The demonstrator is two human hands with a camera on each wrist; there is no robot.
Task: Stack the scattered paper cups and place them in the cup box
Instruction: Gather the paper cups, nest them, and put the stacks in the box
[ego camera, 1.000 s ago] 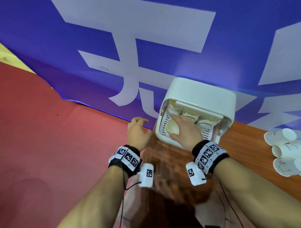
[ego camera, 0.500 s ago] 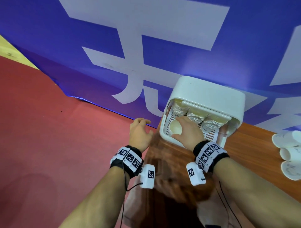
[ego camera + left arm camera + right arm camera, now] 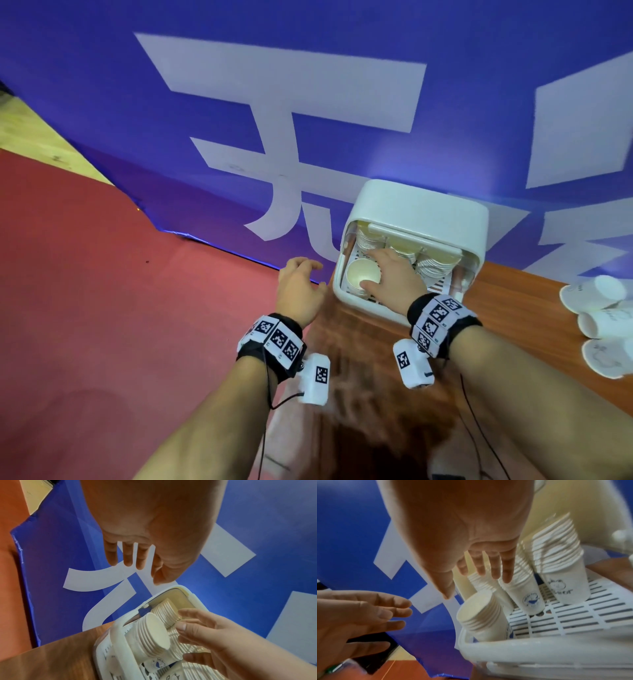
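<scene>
The white cup box [image 3: 421, 205] stands open at the table's left end. A stack of paper cups [image 3: 362, 275] leans in its front left corner, mouth up; this stack [image 3: 479, 616] rests on the slatted floor. My right hand [image 3: 390, 281] is inside the box beside it, fingers [image 3: 494, 573] straight and spread, gripping nothing; the thumb is near the rim. Three taller stacks [image 3: 561, 574] stand behind it. My left hand [image 3: 298, 286] hovers left of the box with relaxed fingers [image 3: 128, 559], holding nothing.
Three loose paper cups [image 3: 597, 322] lie on their sides at the wooden table's [image 3: 513, 308] right edge. A blue banner [image 3: 308, 102] hangs right behind the box. Red floor [image 3: 102, 308] lies to the left, below the table end.
My right hand has let go of the stack and drawn back a little, so the top cup's mouth now shows. The left hand stays hovering beside the box.
</scene>
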